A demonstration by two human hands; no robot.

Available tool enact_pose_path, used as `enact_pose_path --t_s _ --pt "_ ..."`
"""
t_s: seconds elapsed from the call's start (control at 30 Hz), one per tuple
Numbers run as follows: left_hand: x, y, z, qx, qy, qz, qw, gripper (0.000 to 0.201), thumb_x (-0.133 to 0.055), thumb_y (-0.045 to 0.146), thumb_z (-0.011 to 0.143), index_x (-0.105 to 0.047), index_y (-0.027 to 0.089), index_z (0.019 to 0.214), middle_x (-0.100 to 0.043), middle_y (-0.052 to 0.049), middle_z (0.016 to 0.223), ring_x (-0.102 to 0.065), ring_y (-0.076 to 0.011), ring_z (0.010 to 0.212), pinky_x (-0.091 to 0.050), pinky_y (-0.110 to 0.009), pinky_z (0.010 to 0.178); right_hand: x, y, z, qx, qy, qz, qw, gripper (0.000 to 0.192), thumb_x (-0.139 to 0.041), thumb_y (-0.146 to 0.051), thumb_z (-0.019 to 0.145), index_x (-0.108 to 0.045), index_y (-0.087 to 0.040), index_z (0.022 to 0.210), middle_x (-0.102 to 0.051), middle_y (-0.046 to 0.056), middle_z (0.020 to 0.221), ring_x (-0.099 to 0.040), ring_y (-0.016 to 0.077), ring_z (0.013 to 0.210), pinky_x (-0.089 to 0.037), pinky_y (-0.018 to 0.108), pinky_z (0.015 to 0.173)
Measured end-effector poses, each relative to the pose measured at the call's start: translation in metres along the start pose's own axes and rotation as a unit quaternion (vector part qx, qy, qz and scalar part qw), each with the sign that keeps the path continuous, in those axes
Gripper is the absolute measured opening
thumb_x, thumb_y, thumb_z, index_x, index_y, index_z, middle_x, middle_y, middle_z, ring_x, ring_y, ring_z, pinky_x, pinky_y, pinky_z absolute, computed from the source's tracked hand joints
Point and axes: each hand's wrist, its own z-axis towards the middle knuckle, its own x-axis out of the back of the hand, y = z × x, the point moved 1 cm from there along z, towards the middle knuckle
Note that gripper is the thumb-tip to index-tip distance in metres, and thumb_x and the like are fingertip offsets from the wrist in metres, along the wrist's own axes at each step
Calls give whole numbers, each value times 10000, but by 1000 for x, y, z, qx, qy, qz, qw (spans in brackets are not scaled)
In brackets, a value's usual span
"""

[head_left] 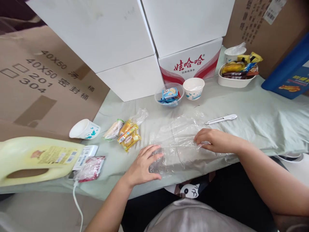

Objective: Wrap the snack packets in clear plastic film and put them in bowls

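A stack of clear plastic bags point(178, 141) lies flat on the pale green cloth point(253, 116) in front of me. My left hand point(145, 164) rests on the stack's left edge with its fingers spread. My right hand point(212, 140) pinches the right edge of the top bag. To the left of the stack lies a filled clear bag of yellow snack packets point(129, 133).
A white pen-like tool point(220, 119) lies behind my right hand. A clear bowl of blue packets point(169, 94), a paper cup point(193, 88) and a white tray of snacks point(238, 72) stand further back. A tipped cup point(84, 130), a yellow jug point(36, 159) and boxes point(135, 77) are at left.
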Motion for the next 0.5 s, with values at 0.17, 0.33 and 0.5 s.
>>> enact_pose_path --t_s 0.17,0.33,0.5 --pt "-5 6 -3 -4 -25 4 1000 645 -763 392 757 -534 294 1351 -495 -105 1460 -338 -344 1424 -321 -586 1128 10 8 -1 -5 -10 43 999 236 -544 -315 896 -722 -218 1016 -705 65 1104 -637 221 1006 -476 361 899" --pt "-4 3 -3 33 118 -199 972 223 -485 230 941 -702 230 994 -726 -83 1077 -630 -245 1156 -514 -434 975 10 10 1 -55 15 110 992 163 -569 -287 855 -701 -222 925 -735 28 952 -673 185 867 -502 295 774" --pt "-4 -14 21 293 215 -342 866 293 -563 452 878 -637 171 836 -700 -47 705 -657 -164 596 -518 -265 534 1 20 13 -201 80 229 949 221 -533 -306 870 -602 -197 1050 -701 -2 694 -668 166 668 -487 260 596"
